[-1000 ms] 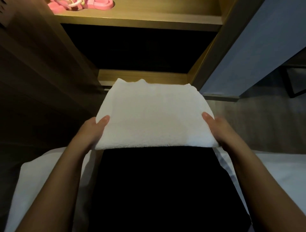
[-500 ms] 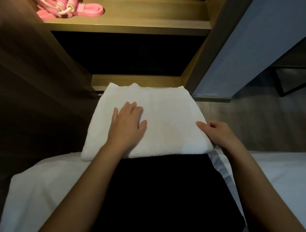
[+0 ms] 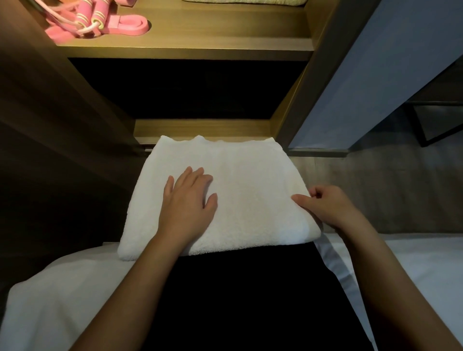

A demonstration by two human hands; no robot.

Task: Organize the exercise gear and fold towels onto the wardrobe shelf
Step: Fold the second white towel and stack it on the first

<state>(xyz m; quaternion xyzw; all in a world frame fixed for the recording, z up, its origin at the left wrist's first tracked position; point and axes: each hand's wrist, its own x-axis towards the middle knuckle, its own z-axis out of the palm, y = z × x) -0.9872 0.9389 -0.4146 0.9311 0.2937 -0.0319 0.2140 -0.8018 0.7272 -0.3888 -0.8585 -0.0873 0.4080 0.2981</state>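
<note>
A folded white towel [image 3: 240, 180] lies across my lap in front of the open wardrobe. My left hand [image 3: 188, 200] rests flat on its left half, fingers straight. My right hand [image 3: 325, 208] pinches the towel's right edge, thumb on top and fingers curled. On the lit wardrobe shelf [image 3: 200, 37] above sit a pink skipping rope [image 3: 85, 20] and a pink resistance band [image 3: 130, 25] at the left. A pale folded cloth [image 3: 243, 2] shows at the shelf's back edge.
A lower wooden shelf edge [image 3: 200, 127] sits just beyond the towel, with a dark compartment above it. A wardrobe side panel [image 3: 313, 82] and grey door [image 3: 388, 75] stand to the right. White bedding [image 3: 62, 300] spreads on both sides of my dark lap.
My left hand left the towel's left edge and now lies flat on top. The towel sank onto my lap. My right hand stays at the right edge, fingers curling more.
</note>
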